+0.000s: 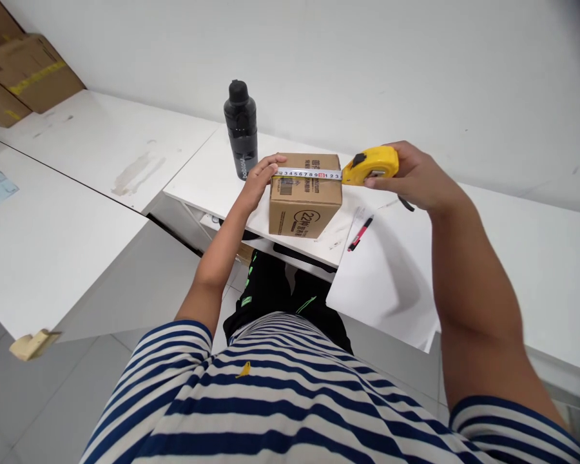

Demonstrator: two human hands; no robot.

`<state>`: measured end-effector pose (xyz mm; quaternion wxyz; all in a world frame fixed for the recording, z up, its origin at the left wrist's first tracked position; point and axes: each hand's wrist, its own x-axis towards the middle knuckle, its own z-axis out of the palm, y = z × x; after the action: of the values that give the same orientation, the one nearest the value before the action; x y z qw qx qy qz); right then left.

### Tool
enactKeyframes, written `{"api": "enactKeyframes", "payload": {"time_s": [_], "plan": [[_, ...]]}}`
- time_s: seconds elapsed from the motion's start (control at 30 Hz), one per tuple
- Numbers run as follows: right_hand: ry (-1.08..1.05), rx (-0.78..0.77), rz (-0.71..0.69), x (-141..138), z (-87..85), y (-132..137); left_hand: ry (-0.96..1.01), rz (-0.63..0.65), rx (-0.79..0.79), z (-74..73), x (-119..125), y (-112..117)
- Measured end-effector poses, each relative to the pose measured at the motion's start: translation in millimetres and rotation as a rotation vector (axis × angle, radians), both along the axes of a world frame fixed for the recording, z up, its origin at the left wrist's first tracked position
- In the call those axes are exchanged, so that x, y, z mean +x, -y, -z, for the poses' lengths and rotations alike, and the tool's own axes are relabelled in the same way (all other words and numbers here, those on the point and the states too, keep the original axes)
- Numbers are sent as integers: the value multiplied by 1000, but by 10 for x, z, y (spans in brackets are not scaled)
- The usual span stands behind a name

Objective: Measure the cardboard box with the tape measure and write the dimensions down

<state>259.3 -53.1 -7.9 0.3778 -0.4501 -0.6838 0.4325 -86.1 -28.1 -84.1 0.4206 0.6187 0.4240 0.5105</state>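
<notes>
A small brown cardboard box (303, 207) stands on the white table (207, 174) in front of me. My right hand (415, 177) is closed around a yellow tape measure (371, 165) held at the box's right top corner. Its white blade (308, 174) runs leftward along the box's top front edge. My left hand (260, 179) pinches the blade's end against the box's left top corner, fingers pressed on the box.
A black bottle (241, 129) stands just left of and behind the box. A red and black pen (360, 233) lies on a paper sheet (391, 270) to the right. Brown cartons (24, 71) sit at the far left. The table edge lies close below the box.
</notes>
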Motion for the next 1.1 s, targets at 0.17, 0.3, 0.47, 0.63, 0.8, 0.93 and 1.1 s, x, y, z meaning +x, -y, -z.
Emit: {"api": "enactKeyframes", "payload": {"time_s": [0.17,0.3,0.47,0.63,0.8,0.93,1.1], "plan": [[32,-20,-10,20,16,-36,13,11,-37,-5,-16,5],[-1,-13,0,36,37,-8,11,13,-32,-13,-16,8],[26,-2,35,-15,40,11,9,2,-3,4,-12,-15],[17,-5,41,-37,11,21,-15,8,-21,4,-26,-23],[57,0,39,-50,-16,19,-29,-31,-34,-1,-28,-20],[68,-5,26,-48,-17,26,-49,-20,-33,-10,-27,-9],[88,-12,30,-36,-19,44,-67,-7,-36,-24,-37,-3]]}}
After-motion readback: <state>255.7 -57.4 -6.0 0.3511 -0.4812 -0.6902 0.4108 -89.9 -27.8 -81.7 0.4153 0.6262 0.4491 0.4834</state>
